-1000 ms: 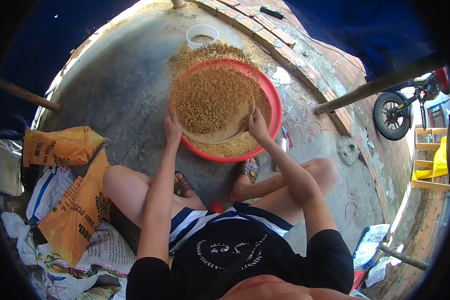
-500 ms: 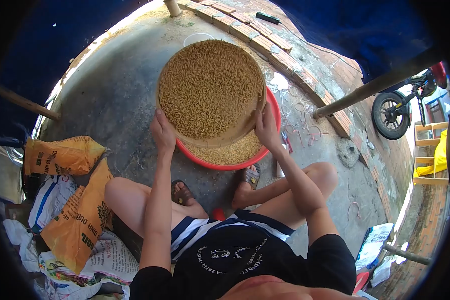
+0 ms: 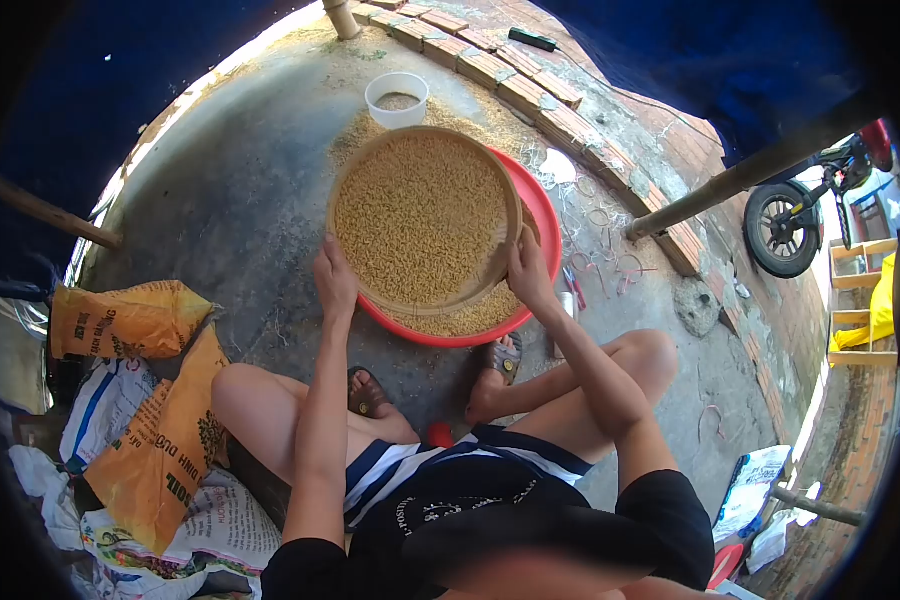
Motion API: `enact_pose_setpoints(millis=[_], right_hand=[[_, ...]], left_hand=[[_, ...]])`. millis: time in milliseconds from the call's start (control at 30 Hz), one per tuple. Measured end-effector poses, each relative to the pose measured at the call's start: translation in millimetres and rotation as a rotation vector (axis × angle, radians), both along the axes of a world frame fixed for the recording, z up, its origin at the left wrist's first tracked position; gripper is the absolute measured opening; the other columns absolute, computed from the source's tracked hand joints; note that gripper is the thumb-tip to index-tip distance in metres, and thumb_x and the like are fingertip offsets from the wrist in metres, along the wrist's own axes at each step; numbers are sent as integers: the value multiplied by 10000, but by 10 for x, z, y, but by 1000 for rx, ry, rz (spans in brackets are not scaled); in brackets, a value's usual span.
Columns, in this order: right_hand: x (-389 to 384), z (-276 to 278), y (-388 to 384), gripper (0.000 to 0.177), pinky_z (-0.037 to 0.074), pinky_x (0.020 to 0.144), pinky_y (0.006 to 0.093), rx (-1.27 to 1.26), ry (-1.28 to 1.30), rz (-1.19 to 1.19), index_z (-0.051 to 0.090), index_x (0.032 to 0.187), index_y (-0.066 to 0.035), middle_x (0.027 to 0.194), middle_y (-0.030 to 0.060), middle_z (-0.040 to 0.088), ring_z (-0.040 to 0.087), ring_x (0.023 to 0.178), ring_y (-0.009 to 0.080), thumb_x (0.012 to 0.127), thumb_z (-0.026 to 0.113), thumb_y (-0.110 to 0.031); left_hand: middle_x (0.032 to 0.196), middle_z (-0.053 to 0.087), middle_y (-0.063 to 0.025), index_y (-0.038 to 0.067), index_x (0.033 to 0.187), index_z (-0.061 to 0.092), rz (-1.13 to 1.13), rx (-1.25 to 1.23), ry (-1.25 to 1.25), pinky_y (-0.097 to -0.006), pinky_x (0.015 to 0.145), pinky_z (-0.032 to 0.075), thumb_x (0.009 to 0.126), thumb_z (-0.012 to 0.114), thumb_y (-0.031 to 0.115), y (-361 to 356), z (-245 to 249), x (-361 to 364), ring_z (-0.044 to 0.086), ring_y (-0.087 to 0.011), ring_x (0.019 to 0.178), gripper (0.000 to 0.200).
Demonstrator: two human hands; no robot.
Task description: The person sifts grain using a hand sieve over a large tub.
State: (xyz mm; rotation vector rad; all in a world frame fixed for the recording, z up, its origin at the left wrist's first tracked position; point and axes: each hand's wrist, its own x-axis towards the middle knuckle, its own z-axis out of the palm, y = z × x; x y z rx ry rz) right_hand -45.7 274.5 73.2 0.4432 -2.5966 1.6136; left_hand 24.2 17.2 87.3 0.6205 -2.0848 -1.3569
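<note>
A round winnowing basket (image 3: 494, 268) spread with golden-brown grain (image 3: 420, 215) is held out in front of me. On its left rim my left hand (image 3: 336, 278) is closed, with the thumb up against the edge. My right hand (image 3: 530, 272) grips the right rim. Beneath the basket, a red basin (image 3: 544, 190) stands on the floor, partly covered by it. More grain (image 3: 460, 322) shows inside the basin along its near side.
Beyond the basket stands a white tub (image 3: 394, 117) amid scattered grain. Orange and white sacks (image 3: 160, 440) lie at my left. To the right are loose straps (image 3: 600, 265), a row of bricks (image 3: 530, 100), a slanting pole (image 3: 750, 175) and a motorbike wheel (image 3: 782, 232).
The basket has come lower and nearer to me, uncovering the white tub behind it. The grain has shifted within the basket. Both hands still hold the rim.
</note>
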Motion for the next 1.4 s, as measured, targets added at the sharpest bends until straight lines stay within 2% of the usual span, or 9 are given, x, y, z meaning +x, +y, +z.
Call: enact_pose_setpoints(millis=[133,200,300,367,467,700,1100,1333,1400], right_hand=[[-37,257,-51,264,408,563,401,-76,61,9,334,1074,-5,748,223,528,549,663,343,838,382,-113],[-70,-9,-38,257,413,555,395,-64,-34,5,352,1061,-1,727,213,531,552,647,334,836,385,-118],[-75,-412,-9,235,424,532,380,28,-59,-13,393,1007,16,661,192,535,557,601,309,832,387,-141],[25,-410,45,228,434,524,366,158,-591,-17,419,954,28,663,192,539,559,583,292,829,389,-160],[13,-450,94,193,372,394,249,150,-696,5,423,928,3,669,106,535,499,475,151,847,384,-168],[53,146,21,225,426,515,361,-76,24,-9,374,1014,12,696,203,538,559,595,281,837,385,-126],[111,-691,248,225,384,344,287,56,-734,43,399,888,51,556,127,502,498,392,173,822,410,-163],[201,14,143,218,376,334,287,-83,-282,-14,356,920,51,533,96,485,482,374,164,842,392,-150],[200,-171,153,212,390,336,276,-73,-392,8,336,942,48,540,101,494,490,373,166,850,374,-139]], left_hand=[[885,572,-180,-75,980,496,-68,95,200,-335,729,380,889,278,288,-25,119,-28,536,-267,852,433],[616,496,-164,-87,882,506,-9,-52,69,-352,588,367,884,276,296,-138,-342,-150,475,-271,586,447],[636,517,-202,-94,798,510,19,67,-270,-380,604,368,877,282,298,-69,-787,-73,491,-337,617,461],[647,521,-217,-95,774,510,35,124,-354,-387,622,372,874,282,301,-113,-1271,-31,495,-363,644,468],[674,530,-230,-98,768,508,17,107,-421,-390,654,382,873,283,306,-107,-1142,-24,505,-383,690,474],[763,536,-223,-96,855,500,-24,7,295,-385,674,381,884,292,310,74,63,-37,506,-363,737,457],[796,543,-281,-116,836,524,-98,129,-574,-421,656,373,871,285,334,-132,-1258,-41,528,-390,790,510],[648,507,-213,-92,743,486,-146,8,-96,-394,597,362,883,258,372,-68,-466,-227,521,-311,650,535],[672,518,-217,-95,774,491,-168,30,-274,-390,607,368,883,263,365,-98,-557,-228,526,-314,667,524]])
